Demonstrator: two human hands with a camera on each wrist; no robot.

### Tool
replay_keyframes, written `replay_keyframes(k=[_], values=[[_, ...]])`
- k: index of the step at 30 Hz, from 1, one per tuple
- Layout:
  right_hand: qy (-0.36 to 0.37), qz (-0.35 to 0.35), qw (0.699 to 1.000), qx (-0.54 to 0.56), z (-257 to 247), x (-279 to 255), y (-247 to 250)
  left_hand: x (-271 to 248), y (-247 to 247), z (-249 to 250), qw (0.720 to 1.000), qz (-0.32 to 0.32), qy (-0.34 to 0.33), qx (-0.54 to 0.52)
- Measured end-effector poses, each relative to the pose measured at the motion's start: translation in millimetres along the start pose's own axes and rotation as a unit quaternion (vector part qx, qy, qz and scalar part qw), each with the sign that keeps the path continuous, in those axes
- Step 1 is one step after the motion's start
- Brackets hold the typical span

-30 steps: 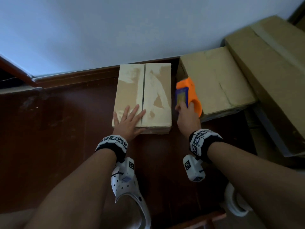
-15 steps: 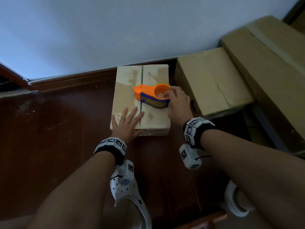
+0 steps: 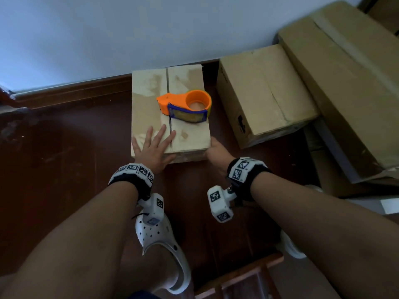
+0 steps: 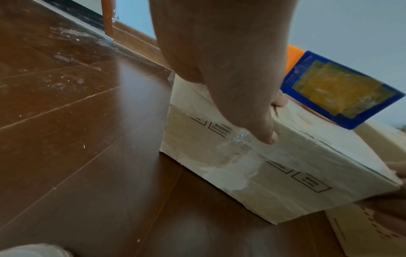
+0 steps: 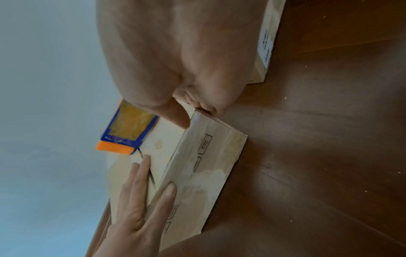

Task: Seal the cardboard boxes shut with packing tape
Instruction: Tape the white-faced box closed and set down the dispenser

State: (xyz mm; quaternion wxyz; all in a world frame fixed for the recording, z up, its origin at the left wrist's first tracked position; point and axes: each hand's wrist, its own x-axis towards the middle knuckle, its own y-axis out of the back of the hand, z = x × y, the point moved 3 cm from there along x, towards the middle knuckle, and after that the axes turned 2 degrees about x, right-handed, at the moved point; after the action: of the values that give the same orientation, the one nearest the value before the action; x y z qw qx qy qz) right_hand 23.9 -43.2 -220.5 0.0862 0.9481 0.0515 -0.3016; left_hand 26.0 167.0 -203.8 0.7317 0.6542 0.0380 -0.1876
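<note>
Box [image 3: 151, 117] sits on the dark wood floor [image 3: 64, 158] right up against the baseboard, flaps down, with the seam running straight away from the person. Dispenser [image 3: 185, 105], orange with a blue plate, just lies on top of the box across that seam, nobody touching it.

Left hand [image 3: 152, 147] is flat on the near end of the lid, fingers straight and spread, thumb hooked over the front edge onto the side wall. The left wrist view shows old clear tape on that side wall under the thumb.

Right hand [image 3: 217, 151] is at the near right corner of the box, thumb on the top edge and the other fingers tucked around the corner, so it's got hold of the box there.

Two bigger boxes [image 3: 265, 91] sit off to the right by the wall. White clogs [image 3: 160, 240] on the feet down below.
</note>
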Motion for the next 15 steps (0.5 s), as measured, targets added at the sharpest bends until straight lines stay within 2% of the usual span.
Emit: replay_keyframes(k=[4,7,11,13,15], values=[[-0.035,-0.025,0.994,-0.096,47.3,57.1,0.3,0.5,-1.9,-0.2,1.000,-0.009,0.002,0.001],[-0.056,-0.042,0.989,-0.128,64.9,84.8,8.8,1.1,-2.1,0.4,1.000,-0.006,-0.002,0.003],[-0.028,0.005,0.977,-0.212,-10.3,6.5,0.8,-1.8,-1.2,4.2,1.000,0.001,0.008,0.009],[0.002,0.058,0.963,-0.263,-19.7,-9.1,-4.0,-4.1,-3.1,8.1,0.999,0.028,0.018,0.021],[0.022,0.081,0.953,-0.292,-25.2,-15.1,-8.1,-6.3,-3.5,10.3,0.998,0.042,0.024,0.032]])
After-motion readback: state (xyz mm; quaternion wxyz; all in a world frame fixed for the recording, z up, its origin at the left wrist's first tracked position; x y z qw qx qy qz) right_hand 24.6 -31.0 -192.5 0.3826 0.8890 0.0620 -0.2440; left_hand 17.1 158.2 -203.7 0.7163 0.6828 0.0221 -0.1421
